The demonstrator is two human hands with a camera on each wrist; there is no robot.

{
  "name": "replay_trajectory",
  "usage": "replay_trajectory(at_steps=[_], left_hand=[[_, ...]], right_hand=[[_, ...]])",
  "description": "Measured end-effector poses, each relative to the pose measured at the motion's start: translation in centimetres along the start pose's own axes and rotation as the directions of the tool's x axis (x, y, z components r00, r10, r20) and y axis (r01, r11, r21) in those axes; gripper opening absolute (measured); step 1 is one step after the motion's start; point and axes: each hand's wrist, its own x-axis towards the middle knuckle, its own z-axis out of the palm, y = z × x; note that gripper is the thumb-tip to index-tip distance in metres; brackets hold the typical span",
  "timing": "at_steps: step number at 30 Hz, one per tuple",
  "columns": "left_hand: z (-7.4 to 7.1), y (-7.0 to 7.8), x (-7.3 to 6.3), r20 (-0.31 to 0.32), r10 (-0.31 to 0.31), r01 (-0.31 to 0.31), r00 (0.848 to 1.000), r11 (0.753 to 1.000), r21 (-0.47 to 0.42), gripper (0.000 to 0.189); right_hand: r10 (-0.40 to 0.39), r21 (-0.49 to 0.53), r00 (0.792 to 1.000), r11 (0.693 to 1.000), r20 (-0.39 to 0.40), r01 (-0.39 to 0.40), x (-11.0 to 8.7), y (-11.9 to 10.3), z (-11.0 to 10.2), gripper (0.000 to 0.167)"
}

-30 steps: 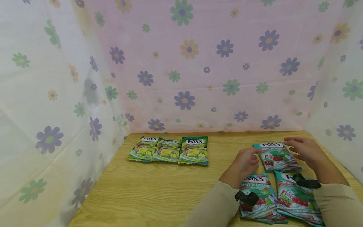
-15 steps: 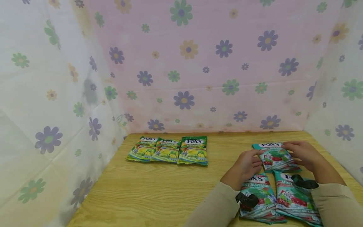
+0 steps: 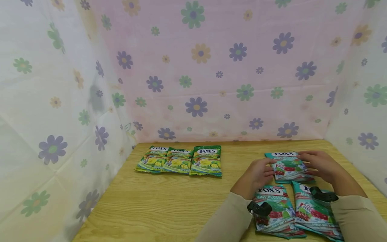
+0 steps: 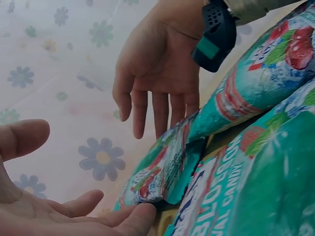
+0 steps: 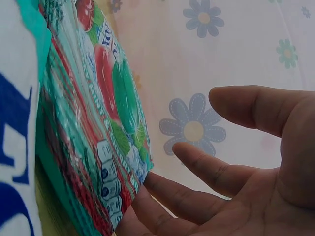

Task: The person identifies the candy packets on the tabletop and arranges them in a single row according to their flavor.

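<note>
A teal Fox's Mint Blossom candy bag (image 3: 289, 168) lies flat on the right of the table, between my two hands. My left hand (image 3: 257, 174) is at its left side, fingertips touching the edge; in the left wrist view its fingers (image 4: 78, 204) are extended. On the other side is my right hand (image 3: 321, 164), with relaxed fingers along the bag's right edge, thumb apart from it in the right wrist view. Two more Mint Blossom bags lie nearer me, a left one (image 3: 276, 211) and a right one (image 3: 315, 213), partly hidden by my wrists.
Several green-yellow Fox's bags, the rightmost one (image 3: 206, 161) among them, lie in an overlapping row at the back left. The wooden table (image 3: 157, 205) is enclosed by flowered cloth (image 3: 223, 84) at the back and sides.
Both hands have closed in on the far Mint Blossom bag, which has shifted slightly to the left with them. The other bags have stayed where they were.
</note>
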Motion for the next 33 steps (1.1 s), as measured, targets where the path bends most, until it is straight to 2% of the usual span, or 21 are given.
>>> replay_trajectory(at_steps=[3, 5, 8, 13, 16, 19, 22, 23, 25, 27, 29, 30, 32, 33], left_hand=[[-0.1, 0.3, 0.2, -0.031, 0.001, 0.000, 1.000, 1.000, 0.028, 0.067], [-0.1, 0.4, 0.4, -0.031, 0.014, -0.012, 0.999, 0.999, 0.051, 0.070], [0.0, 0.4, 0.6, 0.023, 0.038, -0.040, 0.999, 0.996, 0.079, 0.069], [0.0, 0.1, 0.5, 0.110, 0.065, -0.075, 0.992, 0.993, 0.087, 0.051], [0.0, 0.1, 0.3, 0.126, 0.079, -0.090, 0.989, 0.992, 0.084, 0.055], [0.1, 0.2, 0.2, 0.124, 0.080, -0.088, 0.989, 0.994, 0.060, 0.073], [0.1, 0.3, 0.0, 0.124, 0.080, -0.085, 0.989, 0.996, 0.040, 0.077], [0.1, 0.4, 0.0, 0.123, 0.076, -0.081, 0.989, 0.996, 0.037, 0.073], [0.0, 0.5, 0.0, 0.135, 0.072, -0.078, 0.988, 0.996, 0.040, 0.049], [0.0, 0.6, -0.1, 0.143, 0.080, -0.087, 0.987, 0.995, 0.049, 0.042], [0.0, 0.7, 0.0, 0.148, 0.082, -0.092, 0.986, 0.994, 0.059, 0.024], [0.0, 0.7, -0.1, 0.153, 0.089, -0.100, 0.984, 0.993, 0.062, 0.023], [0.1, 1.0, -0.3, 0.153, 0.103, -0.116, 0.983, 0.990, 0.075, 0.036], [0.1, 1.1, -0.2, 0.154, 0.106, -0.119, 0.982, 0.989, 0.083, 0.030]], right_hand=[[-0.006, 0.004, 1.000, 1.000, 0.002, 0.006, 0.0, 0.0, 0.1, 0.078], [-0.004, -0.001, 1.000, 1.000, -0.003, 0.004, 0.1, 0.0, 0.1, 0.078], [0.000, -0.007, 1.000, 1.000, -0.006, -0.001, 0.1, 0.0, 0.1, 0.078], [0.004, -0.008, 1.000, 1.000, -0.005, -0.004, 0.2, 0.0, 0.1, 0.079], [-0.007, -0.003, 1.000, 1.000, -0.006, 0.007, 0.2, 0.0, 0.1, 0.079], [-0.021, 0.009, 1.000, 1.000, 0.001, 0.021, 0.2, -0.1, 0.0, 0.080], [-0.027, 0.016, 1.000, 0.999, 0.005, 0.027, 0.1, -0.2, 0.0, 0.079], [-0.030, 0.019, 1.000, 0.999, 0.002, 0.029, 0.1, -0.2, 0.0, 0.079], [-0.033, 0.024, 0.999, 0.999, -0.004, 0.033, -0.1, -0.3, 0.1, 0.078], [-0.042, 0.027, 0.999, 0.999, -0.006, 0.043, -0.2, -0.5, 0.2, 0.077], [-0.054, 0.029, 0.998, 0.998, -0.012, 0.054, -0.3, -0.7, 0.3, 0.077], [-0.061, 0.026, 0.998, 0.998, -0.016, 0.062, -0.3, -0.9, 0.3, 0.077], [-0.080, 0.021, 0.997, 0.997, -0.019, 0.081, -0.3, -1.2, 0.4, 0.076], [-0.084, 0.021, 0.996, 0.996, -0.026, 0.084, -0.3, -1.3, 0.4, 0.076]])
